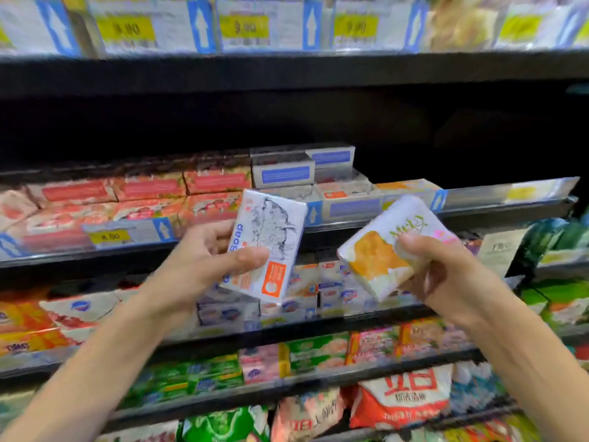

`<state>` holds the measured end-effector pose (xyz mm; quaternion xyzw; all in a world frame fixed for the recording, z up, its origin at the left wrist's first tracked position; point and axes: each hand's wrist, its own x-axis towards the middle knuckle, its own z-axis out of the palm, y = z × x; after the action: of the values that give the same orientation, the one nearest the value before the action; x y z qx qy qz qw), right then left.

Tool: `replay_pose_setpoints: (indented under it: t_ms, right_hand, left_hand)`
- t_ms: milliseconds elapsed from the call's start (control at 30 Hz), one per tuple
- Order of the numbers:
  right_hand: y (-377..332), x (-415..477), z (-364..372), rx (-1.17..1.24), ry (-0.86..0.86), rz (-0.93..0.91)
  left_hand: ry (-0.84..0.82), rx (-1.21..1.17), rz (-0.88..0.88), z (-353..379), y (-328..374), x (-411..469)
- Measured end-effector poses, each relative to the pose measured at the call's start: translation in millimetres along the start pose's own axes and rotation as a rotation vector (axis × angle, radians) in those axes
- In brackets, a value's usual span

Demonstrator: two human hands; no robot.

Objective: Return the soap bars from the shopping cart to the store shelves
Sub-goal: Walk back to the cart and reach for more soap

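Note:
My left hand [204,253] grips a white soap box [271,231] printed with a grey sketch, blue "Soap" lettering and an orange label, thumb across its front. My right hand [436,269] holds a second white soap bar [379,253] with an orange picture and green lettering, tilted to the left. Both bars are held in the air in front of the store shelves [510,208], at the height of the shelf that carries stacked soap boxes. The shopping cart is out of view.
Red-and-white soap boxes [149,199] fill the left of the middle shelf; blue-labelled white boxes [283,173] are stacked at its centre. A dark gap [478,154] lies to the right above that shelf. Lower shelves hold more soap packs and bags [404,400].

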<state>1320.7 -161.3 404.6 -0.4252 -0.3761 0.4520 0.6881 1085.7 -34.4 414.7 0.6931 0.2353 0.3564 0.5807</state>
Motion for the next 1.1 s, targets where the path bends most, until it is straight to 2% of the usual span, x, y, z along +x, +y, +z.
replay_pose_setpoints:
  t_ms: [200,367,500,600,767,1100]
  right_hand:
    - [-57.0,36.3,-17.9,-0.177,0.048,-0.126]
    - [-82.8,71.5,-40.4,-0.282,0.101,-0.083]
    - [-94.1,106.2,-60.9,-0.252,0.188,-0.040]
    - [-99.9,134.1,-75.5,-0.242,0.264,-0.040]
    - [-97.2,171.8,-83.3,-0.369,0.320,0.012]
    - [-78.3,188.9,-91.4,-0.626,0.139,0.239]
  left_hand:
    - [-0.101,0.202,0.037,6.6,56.0,60.1]
    - [-0.109,0.424,0.036,26.8,71.6,114.5]
    - [-0.104,0.540,0.017,46.6,74.7,159.1]
    - [-0.169,0.623,-0.007,54.9,79.8,187.5]
    - [-0.196,0.801,-0.106,59.6,81.3,228.7]
    - [-0.308,0.948,-0.290,63.9,76.4,251.4]
